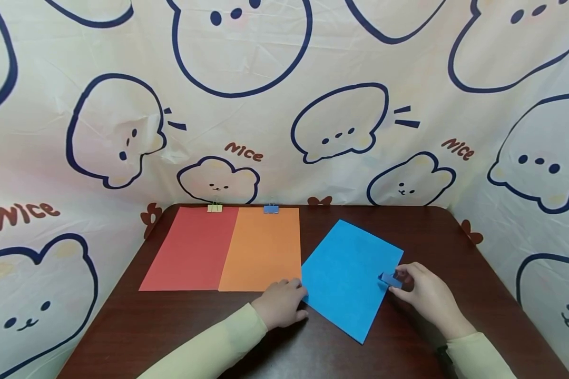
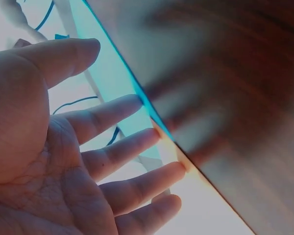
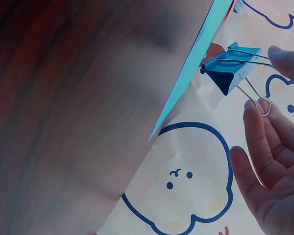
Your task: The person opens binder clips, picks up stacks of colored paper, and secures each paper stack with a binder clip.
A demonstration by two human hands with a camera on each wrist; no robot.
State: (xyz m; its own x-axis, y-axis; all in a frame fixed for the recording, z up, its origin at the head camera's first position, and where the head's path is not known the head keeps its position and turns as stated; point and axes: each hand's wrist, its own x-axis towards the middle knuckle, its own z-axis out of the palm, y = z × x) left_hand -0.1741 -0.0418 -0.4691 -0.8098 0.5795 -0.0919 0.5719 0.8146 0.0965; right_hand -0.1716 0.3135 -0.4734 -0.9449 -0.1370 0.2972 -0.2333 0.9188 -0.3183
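Note:
A blue sheet of paper lies turned at an angle on the dark wooden table. My left hand rests at its left corner, overlapping the lower edge of an orange sheet. In the left wrist view the fingers are spread and nearly straight, fingertips at the edges of the paper. Over at the right edge of the blue sheet, my right hand holds a blue binder clip. Thumb and fingers pinch the wire handles of the clip, as the right wrist view shows.
A red sheet lies left of the orange one. Along the far table edge, a yellow binder clip sits on the red sheet and another blue binder clip on the orange. A cartoon-printed curtain surrounds the table's back and sides.

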